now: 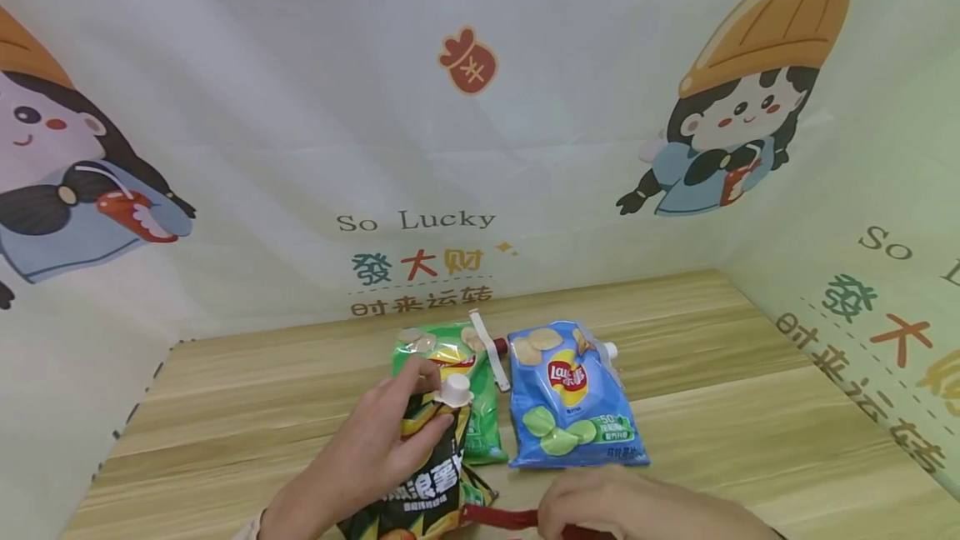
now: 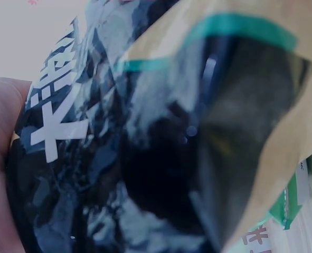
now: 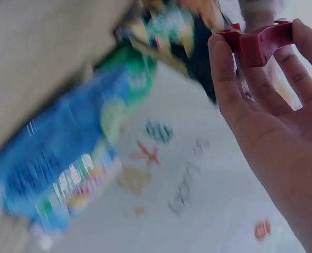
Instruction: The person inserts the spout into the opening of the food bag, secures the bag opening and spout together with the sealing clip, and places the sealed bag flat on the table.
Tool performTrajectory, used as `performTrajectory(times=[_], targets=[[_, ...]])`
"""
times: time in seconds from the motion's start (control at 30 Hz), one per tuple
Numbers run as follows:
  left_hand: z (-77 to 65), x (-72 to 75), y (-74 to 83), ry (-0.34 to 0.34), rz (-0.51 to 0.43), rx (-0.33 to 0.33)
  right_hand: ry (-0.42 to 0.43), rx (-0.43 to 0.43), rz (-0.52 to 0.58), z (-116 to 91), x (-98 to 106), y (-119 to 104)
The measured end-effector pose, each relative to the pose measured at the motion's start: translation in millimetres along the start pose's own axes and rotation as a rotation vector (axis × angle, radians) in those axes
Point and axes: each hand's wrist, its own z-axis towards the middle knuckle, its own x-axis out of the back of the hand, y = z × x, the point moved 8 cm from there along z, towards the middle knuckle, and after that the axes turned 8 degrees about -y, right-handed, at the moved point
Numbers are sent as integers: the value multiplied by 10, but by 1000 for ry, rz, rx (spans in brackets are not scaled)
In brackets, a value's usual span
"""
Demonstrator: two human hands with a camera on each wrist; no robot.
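Observation:
My left hand [image 1: 378, 432] grips a black chip bag [image 1: 431, 486] at its upper part, the thumb across the front. A white cap [image 1: 454, 390] sits by the fingertips at the bag's top. The left wrist view shows the bag's shiny black side [image 2: 103, 168] close up, with part of the thumb [image 2: 2, 168]. In my right hand [image 1: 622, 507] is a red bag clip [image 1: 498, 517], whose strip reaches the black bag's lower right edge. The right wrist view has the red clip [image 3: 258, 45] pinched between thumb and fingers.
Behind the black bag lies a green chip bag [image 1: 483, 415], with a white clip strip [image 1: 490, 352] across its right side. A blue Lay's bag [image 1: 573, 407] lies to its right, with a white cap [image 1: 611, 350] at its upper corner. Printed cloth [image 1: 570, 215] walls the wooden table [image 1: 720, 373].

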Motion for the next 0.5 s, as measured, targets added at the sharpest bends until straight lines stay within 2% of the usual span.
performTrajectory(times=[0.07,0.13,0.3,0.37,0.5], targets=[[-1,3,-8,-4,-3,12,77,-50,48,-96,154,-9],[0,3,-10,-10,-2,17,177,-74,18,-171,296,-13],[0,-12,-1,-28,1,28,423,-24,-272,-179,520,-58],[2,-27,10,-37,-8,33,470,-13,-337,-124,550,-49],[10,-55,42,-49,-26,27,489,-11,-331,13,574,0]])
